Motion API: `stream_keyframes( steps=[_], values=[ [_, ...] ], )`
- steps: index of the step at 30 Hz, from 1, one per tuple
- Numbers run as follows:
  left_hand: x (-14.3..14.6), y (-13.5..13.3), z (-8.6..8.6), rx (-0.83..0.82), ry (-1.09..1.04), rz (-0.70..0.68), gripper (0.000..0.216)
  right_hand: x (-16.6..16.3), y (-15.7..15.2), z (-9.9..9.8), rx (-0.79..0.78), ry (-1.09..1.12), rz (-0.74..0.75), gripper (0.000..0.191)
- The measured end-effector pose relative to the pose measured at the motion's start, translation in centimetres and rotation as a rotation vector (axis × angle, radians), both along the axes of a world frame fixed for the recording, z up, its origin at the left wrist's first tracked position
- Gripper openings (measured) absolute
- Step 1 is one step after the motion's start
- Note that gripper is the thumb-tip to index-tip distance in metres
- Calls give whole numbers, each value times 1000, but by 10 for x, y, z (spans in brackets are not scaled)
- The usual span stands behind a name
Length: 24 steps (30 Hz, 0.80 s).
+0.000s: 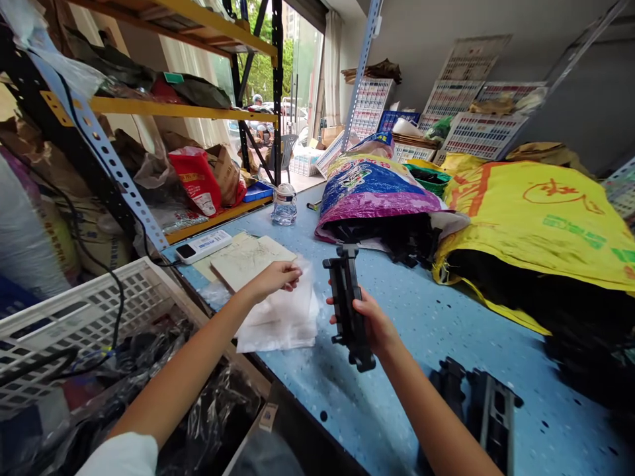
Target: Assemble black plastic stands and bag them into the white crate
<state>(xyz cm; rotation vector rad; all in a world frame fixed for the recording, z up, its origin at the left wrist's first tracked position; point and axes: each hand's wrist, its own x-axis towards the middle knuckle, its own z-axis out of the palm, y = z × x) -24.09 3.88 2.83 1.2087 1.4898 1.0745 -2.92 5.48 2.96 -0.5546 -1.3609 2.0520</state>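
My right hand [376, 322] is wrapped round a long black plastic bracket-like part [347, 307], held tilted above the blue table. Its exact kind I cannot tell. To the left, my left hand [278, 279] is closed, fingertips pinched at the edge of a thin clear plastic bag [306, 281]. Under that hand lies a stack of translucent plastic bags [278, 328], near the table's front edge. More black parts of a similar look [489, 403] rest on the table beside my right forearm.
A yellow sack [546, 218] and a blue-purple sack [367, 188], both with black parts at their mouths, lie across the table [397, 291]. A board [253, 254], a power strip [204, 246] and a clear jar [284, 205] stand left. A white crate [99, 297] sits below.
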Motion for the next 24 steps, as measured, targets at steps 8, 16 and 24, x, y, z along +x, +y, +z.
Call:
stream_keyframes(
  steps=[8,16,24],
  values=[
    [23,-9,34,114,59,-109,16,24,-2,13,222,-173,303,79],
    [84,-34,63,133,10,-487,20,91,-38,42,870,-698,262,75],
    [115,-40,74,213,388,-523,18,113,-61,38,888,-894,-44,76]
  ],
)
